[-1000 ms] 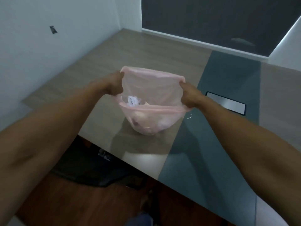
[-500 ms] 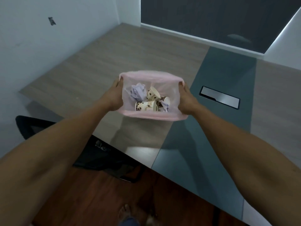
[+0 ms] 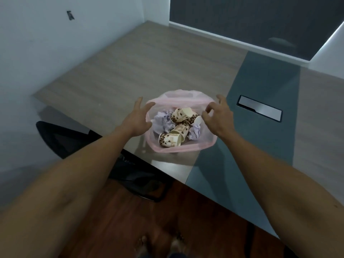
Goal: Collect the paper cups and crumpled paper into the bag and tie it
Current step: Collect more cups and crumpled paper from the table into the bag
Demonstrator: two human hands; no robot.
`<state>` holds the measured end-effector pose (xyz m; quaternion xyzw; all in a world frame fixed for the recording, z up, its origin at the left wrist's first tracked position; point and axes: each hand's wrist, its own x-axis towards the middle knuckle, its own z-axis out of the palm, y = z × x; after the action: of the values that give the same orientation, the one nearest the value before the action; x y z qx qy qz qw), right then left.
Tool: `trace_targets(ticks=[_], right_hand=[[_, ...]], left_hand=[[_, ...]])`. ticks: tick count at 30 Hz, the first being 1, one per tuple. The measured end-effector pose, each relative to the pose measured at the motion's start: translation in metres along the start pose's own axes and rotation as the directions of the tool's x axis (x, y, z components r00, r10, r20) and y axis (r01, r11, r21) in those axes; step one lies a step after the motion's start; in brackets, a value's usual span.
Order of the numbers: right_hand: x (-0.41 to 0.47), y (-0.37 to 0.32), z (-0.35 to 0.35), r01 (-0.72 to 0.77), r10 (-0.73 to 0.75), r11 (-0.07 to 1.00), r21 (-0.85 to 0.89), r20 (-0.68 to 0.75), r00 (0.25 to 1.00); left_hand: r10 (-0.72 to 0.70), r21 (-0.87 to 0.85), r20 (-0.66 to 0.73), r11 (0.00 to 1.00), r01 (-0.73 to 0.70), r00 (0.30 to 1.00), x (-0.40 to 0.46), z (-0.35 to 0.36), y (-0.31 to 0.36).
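Both forearms are bare from the fingers (image 3: 209,110) back to the frame edge: no sleeve, watch, band or ring shows on the left hand (image 3: 138,119) or the right hand (image 3: 218,118). Far back from the fingers, at the bottom edge, the bare toes (image 3: 142,243) show, with a dark blue trouser hem (image 3: 175,255) just behind them
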<state>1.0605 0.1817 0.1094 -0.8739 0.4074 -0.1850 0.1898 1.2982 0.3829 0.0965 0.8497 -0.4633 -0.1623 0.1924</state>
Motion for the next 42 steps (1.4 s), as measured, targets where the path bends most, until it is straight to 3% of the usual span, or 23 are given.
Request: trace_targets(ticks=[5, 8, 11, 15, 23, 26, 28, 31, 36, 38, 42], right_hand=[[-0.03, -0.042, 0.008, 0.14, -0.158, 0.986, -0.094, -0.228, 0.961], [-0.054, -0.063, 0.019, 0.18, -0.187, 0.982, -0.056, -0.214, 0.959], [-0.083, -0.085, 0.034, 0.111, -0.109, 0.994, 0.005, -0.113, 0.988], [-0.125, -0.114, 0.058, -0.021, 0.016, 0.999, 0.04, 0.138, 0.99], [-0.195, -0.171, 0.085, -0.007, -0.013, 0.999, 0.037, 0.505, 0.863], [-0.206, -0.182, 0.095, 0.078, -0.07, 0.997, 0.011, 0.587, 0.807], [-0.211, -0.186, 0.101, 0.132, -0.108, 0.991, -0.004, 0.551, 0.827], [-0.211, -0.184, 0.108, 0.153, -0.103, 0.987, -0.053, 0.525, 0.845], [-0.211, -0.175, 0.118, 0.244, -0.123, 0.956, -0.162, 0.533, 0.837], [-0.213, -0.174, 0.121, 0.271, -0.151, 0.95, -0.158, 0.528, 0.836], [-0.212, -0.181, 0.113, 0.314, -0.198, 0.944, -0.105, 0.58, 0.79]], left_hand=[[0.006, -0.01, 0.038, 1.0, -0.006, 0.999, -0.028, -0.008, -0.024], [-0.002, -0.012, 0.03, 1.0, 0.003, 1.0, -0.048, -0.019, -0.04], [-0.011, 0.01, 0.033, 1.0, 0.011, 0.999, -0.073, -0.034, -0.061], [-0.007, 0.06, 0.037, 0.998, 0.005, 0.999, -0.114, -0.053, -0.096], [-0.151, 0.18, -0.182, 0.966, 0.184, 0.972, -0.194, -0.077, -0.157], [-0.25, 0.215, -0.25, 0.928, 0.305, 0.936, -0.22, -0.07, -0.162], [-0.355, 0.091, -0.253, 0.918, 0.387, 0.9, -0.23, -0.062, -0.159], [-0.491, -0.23, -0.141, 0.861, 0.454, 0.86, -0.232, -0.044, -0.144], [-0.634, -0.709, -0.02, 0.554, 0.436, 0.773, -0.222, -0.021, -0.116], [-0.679, -0.781, -0.011, 0.465, 0.417, 0.734, -0.218, -0.018, -0.113], [-0.735, -0.825, -0.021, 0.396, 0.403, 0.678, -0.219, -0.021, -0.113]])
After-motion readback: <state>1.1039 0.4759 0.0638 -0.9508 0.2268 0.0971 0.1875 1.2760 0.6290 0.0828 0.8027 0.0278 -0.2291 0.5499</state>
